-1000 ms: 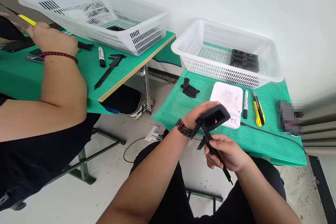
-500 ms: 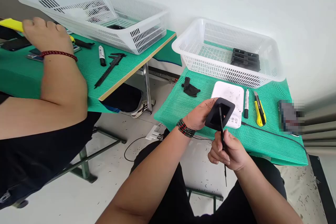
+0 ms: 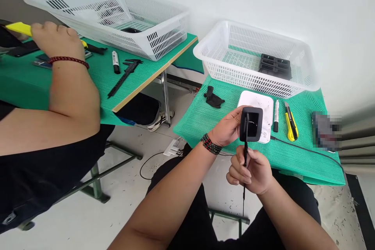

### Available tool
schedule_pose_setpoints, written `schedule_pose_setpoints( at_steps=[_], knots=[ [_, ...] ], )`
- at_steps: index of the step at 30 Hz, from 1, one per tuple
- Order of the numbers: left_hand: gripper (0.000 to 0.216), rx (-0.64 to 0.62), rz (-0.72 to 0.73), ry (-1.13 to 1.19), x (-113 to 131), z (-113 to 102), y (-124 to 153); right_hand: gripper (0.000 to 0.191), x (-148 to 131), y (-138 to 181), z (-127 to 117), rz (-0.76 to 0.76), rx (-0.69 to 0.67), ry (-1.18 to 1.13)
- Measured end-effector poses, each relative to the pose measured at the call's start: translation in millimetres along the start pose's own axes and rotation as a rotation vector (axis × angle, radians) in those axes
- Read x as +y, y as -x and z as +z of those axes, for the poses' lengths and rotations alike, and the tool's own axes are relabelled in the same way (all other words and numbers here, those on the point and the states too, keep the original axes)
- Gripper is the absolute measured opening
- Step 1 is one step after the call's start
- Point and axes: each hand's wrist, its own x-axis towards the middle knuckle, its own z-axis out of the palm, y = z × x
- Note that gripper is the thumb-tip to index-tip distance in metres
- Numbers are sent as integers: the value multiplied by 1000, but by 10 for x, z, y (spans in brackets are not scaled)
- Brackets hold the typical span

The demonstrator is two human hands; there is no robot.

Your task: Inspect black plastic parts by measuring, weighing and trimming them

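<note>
Black and hollow, the round-cornered frame [image 3: 260, 125] is gripped along its nine o'clock side by the left hand [image 3: 227, 128], its fingers partly hidden behind. From six o'clock the right hand [image 3: 252, 172] clasps a dark caliper [image 3: 245, 150], upright and edge-on, its head overlapping the frame's left rim; whether they touch I cannot tell. A white scale [image 3: 263, 103] sits just behind at one o'clock, a marker [image 3: 276, 116] and yellow cutter [image 3: 291, 123] near three, the basket [image 3: 252, 82] at twelve. The green table's [image 3: 307, 168] near edge passes at five. Floor [image 3: 155, 144] opens at nine, a gap below the neighbouring table's wooden edge [image 3: 155, 75] at ten.
</note>
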Motion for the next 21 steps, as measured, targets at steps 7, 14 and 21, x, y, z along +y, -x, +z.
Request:
schedule_pose_setpoints(
  at_steps=[7,14,21],
  knots=[
    [37,91,17,42,-28,34,14,39,23,-7,-15,-34,98,110],
    [39,125,60,0,-37,61,46,50,104,-16,-54,-58,175,141],
    [46,77,67,2,-18,102,85,51,129,-11,-59,-74,184,133]
  ],
)
